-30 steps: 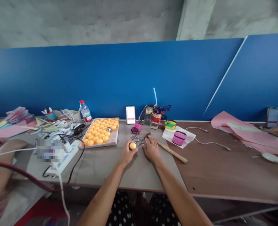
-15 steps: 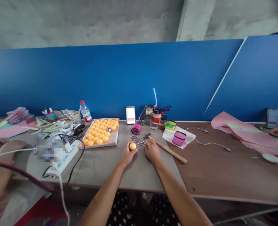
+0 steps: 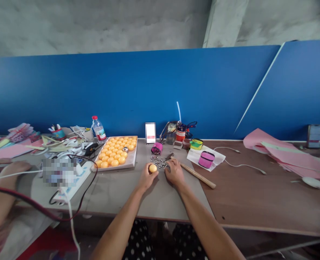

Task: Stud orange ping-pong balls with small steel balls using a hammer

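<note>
My left hand is closed round a yellow-orange ball, holding it above the grey mat. Just right of it, my right hand rests at the near edge of a scatter of small shiny metal pieces. Its fingers are bent down toward the mat; what lies under the fingertips is hidden. Beyond that hand lies a hammer, its wooden handle slanting to the right. At the left, a shallow white tray holds rows of similar orange balls, with one silvery round piece among them.
Behind the pieces stand a pink-and-black pouch and a phone. A second pink pouch lies on white paper. A power strip, cables and a bottle are at the left. Another person's arm rests there.
My right hand has drawn back slightly toward me from the metal pieces. My left hand and the ball stay put. A hand at the far right has left view.
</note>
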{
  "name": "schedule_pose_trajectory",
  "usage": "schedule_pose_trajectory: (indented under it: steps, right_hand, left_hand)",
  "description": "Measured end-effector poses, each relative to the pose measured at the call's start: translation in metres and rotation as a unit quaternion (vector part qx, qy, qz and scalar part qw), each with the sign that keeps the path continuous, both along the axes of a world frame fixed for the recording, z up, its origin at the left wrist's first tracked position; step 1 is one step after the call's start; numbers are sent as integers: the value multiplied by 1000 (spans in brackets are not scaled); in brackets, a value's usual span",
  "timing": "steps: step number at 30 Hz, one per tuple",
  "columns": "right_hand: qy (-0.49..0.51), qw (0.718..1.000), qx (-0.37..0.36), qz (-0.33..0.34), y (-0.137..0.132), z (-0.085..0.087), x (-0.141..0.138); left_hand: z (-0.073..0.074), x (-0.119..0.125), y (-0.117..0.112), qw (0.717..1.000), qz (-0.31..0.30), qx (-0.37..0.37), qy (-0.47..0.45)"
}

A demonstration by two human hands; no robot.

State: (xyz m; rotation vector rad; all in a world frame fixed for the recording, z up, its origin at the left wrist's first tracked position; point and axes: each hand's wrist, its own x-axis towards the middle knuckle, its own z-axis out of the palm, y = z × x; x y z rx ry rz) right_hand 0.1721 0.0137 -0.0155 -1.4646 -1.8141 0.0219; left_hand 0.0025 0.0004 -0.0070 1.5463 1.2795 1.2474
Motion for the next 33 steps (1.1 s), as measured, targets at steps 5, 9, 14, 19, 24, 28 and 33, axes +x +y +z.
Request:
schedule_pose_trajectory:
  steps: [5, 9, 14, 19, 24, 28, 33]
  right_hand:
    - [-39, 997, -66, -7, -1, 2, -2]
    - [-7, 998, -32, 55, -1, 4, -1]
    - [-30, 995, -28, -88, -4, 8, -1]
    - [-105, 986, -89, -89, -8, 10, -4]
    - [-113, 984, -125, -55, -8, 10, -3]
    - [-90, 990, -109, -6, -6, 7, -1]
    - [-51, 996, -60, 39, -3, 1, -1]
  left_hand:
    - [1, 0, 0, 1000, 2, -10, -3]
    - [4, 0, -1, 1000, 5, 1, 2]
    - [1, 1, -1, 1000, 4, -3, 0]
    - [3, 2, -2, 1000, 3, -11, -5]
    - [4, 2, -1, 1000, 3, -5, -6]
    - [3, 2, -1, 1000, 3, -12, -17]
    - [4, 1, -3, 1000, 13, -5, -5]
